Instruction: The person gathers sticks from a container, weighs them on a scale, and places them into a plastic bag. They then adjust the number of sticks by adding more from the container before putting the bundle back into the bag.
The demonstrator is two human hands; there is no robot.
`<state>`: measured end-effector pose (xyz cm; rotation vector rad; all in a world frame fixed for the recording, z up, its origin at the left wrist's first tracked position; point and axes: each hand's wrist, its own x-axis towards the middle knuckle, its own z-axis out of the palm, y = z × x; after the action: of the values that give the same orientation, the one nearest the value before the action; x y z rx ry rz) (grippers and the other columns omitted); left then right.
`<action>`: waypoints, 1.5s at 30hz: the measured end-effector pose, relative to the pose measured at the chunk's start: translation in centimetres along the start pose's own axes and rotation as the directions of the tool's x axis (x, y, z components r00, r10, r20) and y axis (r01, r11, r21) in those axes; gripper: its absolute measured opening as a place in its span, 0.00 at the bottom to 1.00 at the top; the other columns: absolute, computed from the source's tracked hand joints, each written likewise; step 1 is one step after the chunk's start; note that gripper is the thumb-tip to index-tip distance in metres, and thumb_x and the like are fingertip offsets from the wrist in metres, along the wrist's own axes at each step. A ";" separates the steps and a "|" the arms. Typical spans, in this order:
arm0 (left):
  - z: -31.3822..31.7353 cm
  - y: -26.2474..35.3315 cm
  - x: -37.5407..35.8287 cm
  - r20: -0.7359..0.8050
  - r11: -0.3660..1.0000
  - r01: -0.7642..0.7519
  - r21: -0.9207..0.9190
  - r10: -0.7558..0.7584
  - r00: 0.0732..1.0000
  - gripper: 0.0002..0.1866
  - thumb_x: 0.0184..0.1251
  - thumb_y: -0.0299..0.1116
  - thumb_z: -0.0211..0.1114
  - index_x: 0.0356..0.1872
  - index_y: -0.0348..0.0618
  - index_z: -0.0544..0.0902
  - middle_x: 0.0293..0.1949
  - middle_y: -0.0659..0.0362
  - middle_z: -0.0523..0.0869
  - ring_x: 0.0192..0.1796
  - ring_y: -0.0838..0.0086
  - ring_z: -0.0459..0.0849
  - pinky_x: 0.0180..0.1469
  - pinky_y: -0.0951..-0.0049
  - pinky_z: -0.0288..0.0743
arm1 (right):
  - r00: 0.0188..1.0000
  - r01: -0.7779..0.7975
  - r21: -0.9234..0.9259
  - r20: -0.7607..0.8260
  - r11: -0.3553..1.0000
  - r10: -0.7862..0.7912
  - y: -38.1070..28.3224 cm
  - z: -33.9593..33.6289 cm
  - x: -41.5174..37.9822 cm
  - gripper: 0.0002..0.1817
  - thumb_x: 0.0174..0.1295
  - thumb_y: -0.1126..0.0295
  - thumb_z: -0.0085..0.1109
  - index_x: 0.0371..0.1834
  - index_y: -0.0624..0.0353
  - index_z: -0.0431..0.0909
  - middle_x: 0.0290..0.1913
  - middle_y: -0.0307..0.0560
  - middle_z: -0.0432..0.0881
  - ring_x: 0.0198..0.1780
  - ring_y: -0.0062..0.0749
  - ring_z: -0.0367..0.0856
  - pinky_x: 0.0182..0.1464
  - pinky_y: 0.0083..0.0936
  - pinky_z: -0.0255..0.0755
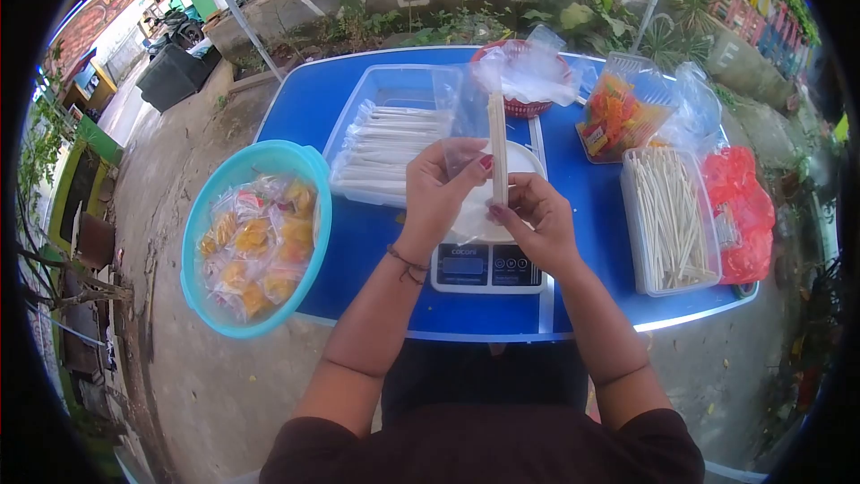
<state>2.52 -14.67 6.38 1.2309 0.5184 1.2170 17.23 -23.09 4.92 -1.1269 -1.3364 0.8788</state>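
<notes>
My left hand (pixel 446 188) pinches a clear plastic bag (pixel 468 112) above a kitchen scale (pixel 491 271). Upright between my hands stands a narrow bundle of pale sticks (pixel 498 148), at the bag's right side. The fingers of my right hand (pixel 535 220) close round the lower end of the sticks. Both hands hide part of the scale's round white plate (pixel 520 161). Behind my left hand, a clear tub (pixel 354 116) holds several wrapped stick bundles (pixel 385 152).
A turquoise basin (pixel 193 260) of bagged yellow food is at the left. On the blue table (pixel 358 260), a box of loose sticks (pixel 665 215) and a red plastic bag (pixel 743 224) lie right. A red basket (pixel 528 109) and a container of colourful packets (pixel 618 116) stand behind.
</notes>
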 end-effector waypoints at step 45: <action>0.7 -1.2 -0.5 0.069 0.996 -0.079 0.050 0.075 0.995 0.10 0.66 0.22 0.65 0.47 0.34 0.81 0.41 0.54 0.87 0.43 0.73 0.87 0.47 0.73 0.84 | 0.887 0.315 -0.479 -0.158 0.819 -0.434 -1.2 -2.2 1.0 0.34 0.51 0.71 0.70 0.64 0.62 0.68 0.47 0.53 0.82 0.47 0.38 0.81 0.51 0.33 0.72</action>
<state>3.49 -15.25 5.35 1.3426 0.4598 1.2287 19.33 -22.66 6.62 -1.2077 -1.5059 0.1185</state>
